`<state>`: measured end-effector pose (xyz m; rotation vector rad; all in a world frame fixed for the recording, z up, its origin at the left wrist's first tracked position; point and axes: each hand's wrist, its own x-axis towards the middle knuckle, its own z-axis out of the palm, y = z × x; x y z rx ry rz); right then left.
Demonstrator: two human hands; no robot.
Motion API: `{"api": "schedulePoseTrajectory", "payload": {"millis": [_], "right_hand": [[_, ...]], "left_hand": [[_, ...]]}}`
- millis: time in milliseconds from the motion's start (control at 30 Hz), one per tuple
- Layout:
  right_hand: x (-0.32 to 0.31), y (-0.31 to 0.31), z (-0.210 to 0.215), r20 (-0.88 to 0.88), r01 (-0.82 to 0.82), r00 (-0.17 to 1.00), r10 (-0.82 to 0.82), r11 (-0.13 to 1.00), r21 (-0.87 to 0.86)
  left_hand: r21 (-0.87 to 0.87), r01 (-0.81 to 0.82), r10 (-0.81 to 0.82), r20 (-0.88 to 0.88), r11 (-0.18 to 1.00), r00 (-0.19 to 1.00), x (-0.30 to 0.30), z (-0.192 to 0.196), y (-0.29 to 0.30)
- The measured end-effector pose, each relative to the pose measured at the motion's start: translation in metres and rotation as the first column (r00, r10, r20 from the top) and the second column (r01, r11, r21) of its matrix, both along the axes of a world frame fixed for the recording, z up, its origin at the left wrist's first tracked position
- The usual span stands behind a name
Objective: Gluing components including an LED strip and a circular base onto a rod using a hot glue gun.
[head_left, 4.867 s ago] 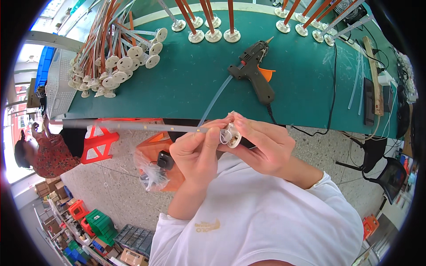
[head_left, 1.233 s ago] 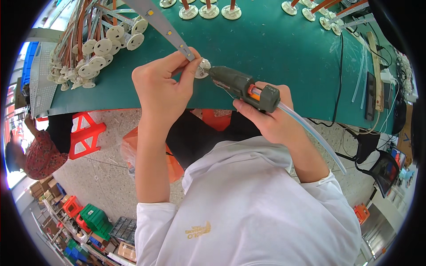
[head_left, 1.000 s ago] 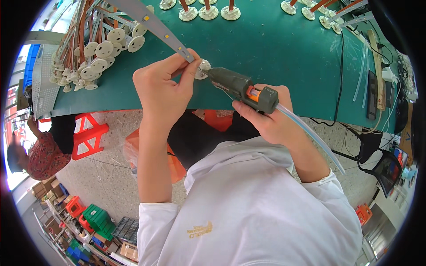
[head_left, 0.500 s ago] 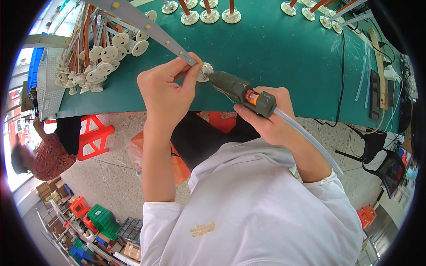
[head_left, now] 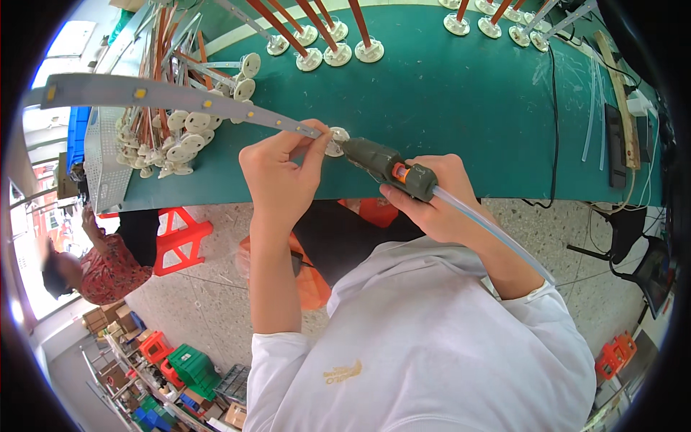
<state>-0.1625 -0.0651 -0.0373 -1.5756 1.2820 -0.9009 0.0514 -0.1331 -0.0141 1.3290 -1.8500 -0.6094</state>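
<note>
My left hand [head_left: 282, 176] pinches the end of a long grey strip [head_left: 173, 97] dotted with small yellow chips, right where it meets a small white round base [head_left: 335, 140]. The strip runs up and left across the view. My right hand [head_left: 435, 201] grips a dark glue gun [head_left: 381, 164] with an orange trigger, and its nozzle touches the white base. A clear glue stick [head_left: 497, 232] trails from the back of the gun. Both hands hover over the front edge of the green table [head_left: 446, 108].
A heap of finished rods with white round bases [head_left: 176, 126] lies at the table's left. More rods stand on bases [head_left: 338, 50] along the back. Cables and a wooden stick [head_left: 619, 101] lie at the right. Another person [head_left: 93, 259] and a red stool [head_left: 176, 241] are down left.
4.9 s ago both hands held the strip and base while the glue gun lay on the table. My right hand now holds the gun at the base; over the last second the strip swung lower.
</note>
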Motion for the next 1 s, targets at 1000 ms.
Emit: {"api": "schedulePoseTrajectory", "payload": {"millis": [1000], "right_hand": [[-0.011,-0.005,0.007,0.026,-0.027,0.999,0.027,1.0,0.009]], "left_hand": [[0.136,0.11,-0.127,0.122,0.985,0.984,0.0,0.018,-0.001]]}}
